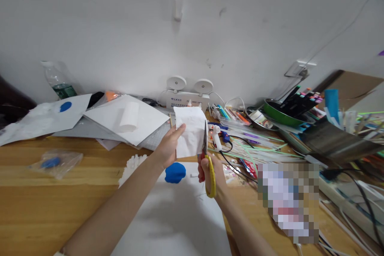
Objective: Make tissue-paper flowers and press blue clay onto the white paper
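My left hand (pixel 171 144) is closed on a small white sheet (pixel 192 134), thumb on its near face, holding it raised above the table. In my right hand (pixel 216 172) are scissors (pixel 211 178) with yellow and red handles. The blades point up along the sheet's right edge; whether they have cut into it I cannot tell. Below my hands lies a large white board (pixel 180 216) bearing a flat blue patch (pixel 175 173). Torn-looking white tissue pieces (pixel 132 166) sit at its upper left corner.
A glue gun (pixel 216 138) with a black cord lies just right of the scissors. White sheets with a roll (pixel 129 117) are at the back left. A bottle (pixel 58 80), a plastic bag (pixel 57 163), markers (pixel 306 98) and several thin strips (pixel 270 150) surround the work area.
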Demonstrator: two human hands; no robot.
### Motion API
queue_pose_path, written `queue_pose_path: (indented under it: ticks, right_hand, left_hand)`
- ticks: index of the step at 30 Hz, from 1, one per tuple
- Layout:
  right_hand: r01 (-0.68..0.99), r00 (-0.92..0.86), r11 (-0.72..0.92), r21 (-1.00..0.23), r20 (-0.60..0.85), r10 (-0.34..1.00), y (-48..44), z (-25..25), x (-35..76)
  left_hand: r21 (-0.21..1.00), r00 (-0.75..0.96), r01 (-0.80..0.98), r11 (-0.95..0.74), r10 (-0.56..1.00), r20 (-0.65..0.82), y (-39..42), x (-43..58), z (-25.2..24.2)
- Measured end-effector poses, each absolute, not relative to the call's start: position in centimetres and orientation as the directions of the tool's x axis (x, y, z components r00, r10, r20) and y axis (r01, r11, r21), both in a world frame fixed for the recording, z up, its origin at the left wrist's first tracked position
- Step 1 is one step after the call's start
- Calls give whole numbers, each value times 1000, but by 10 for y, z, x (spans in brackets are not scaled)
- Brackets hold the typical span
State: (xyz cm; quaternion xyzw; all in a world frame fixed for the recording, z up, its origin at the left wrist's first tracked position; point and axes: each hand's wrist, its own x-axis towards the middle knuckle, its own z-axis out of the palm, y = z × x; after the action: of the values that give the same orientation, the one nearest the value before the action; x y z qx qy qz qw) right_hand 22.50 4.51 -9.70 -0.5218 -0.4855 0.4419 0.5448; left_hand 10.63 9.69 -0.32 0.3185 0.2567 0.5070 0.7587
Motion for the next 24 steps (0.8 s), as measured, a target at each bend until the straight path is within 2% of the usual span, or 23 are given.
queue_pose_path:
  ticks: [8, 16, 20, 24]
  right_hand:
    - [40, 144, 15, -999, 21, 989, 43, -90, 224]
    - [66, 150, 39, -997, 48, 988, 41, -92, 224]
    - [78, 121, 40, -996, 49, 991, 41, -91, 223]
    - [17, 87, 57, -998, 58, 994, 41, -92, 219]
  left_hand:
    - [741, 331, -606, 289, 939, -95, 98, 105, -4]
    - [715, 391, -597, 363, 910, -135, 105, 101, -11]
    - [736, 363, -602, 310, 927, -93, 107, 100, -14]
    - [740, 358, -605, 293, 931, -77, 107, 101, -13]
